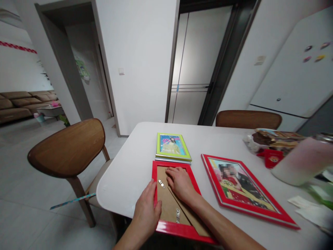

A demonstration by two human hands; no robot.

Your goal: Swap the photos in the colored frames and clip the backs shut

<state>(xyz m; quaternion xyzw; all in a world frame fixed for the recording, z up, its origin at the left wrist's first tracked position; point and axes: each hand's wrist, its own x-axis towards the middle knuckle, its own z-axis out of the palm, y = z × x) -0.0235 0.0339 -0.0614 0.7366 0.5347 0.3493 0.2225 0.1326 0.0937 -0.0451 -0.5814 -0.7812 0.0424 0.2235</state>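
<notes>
A red picture frame (179,227) lies face down at the table's near edge, its brown backing board (166,203) and metal hanging clips showing. My left hand (147,205) grips the frame's left side, thumb over the rim. My right hand (182,184) rests across the upper part of the backing with bent fingers near the top edge; what the fingertips press or hold is hidden. A brown support leg (191,215) runs along the backing beneath my right wrist. Just beyond stands a stack topped by a lime-green framed picture (171,145). Another red framed picture (239,184) lies face up to the right.
On the right of the white table (122,173) are a pinkish-white jar (303,161), a small red packet (273,158), snack bags (275,139) and white tissue (309,210). Wooden chairs stand at the left (70,149) and far side (248,118).
</notes>
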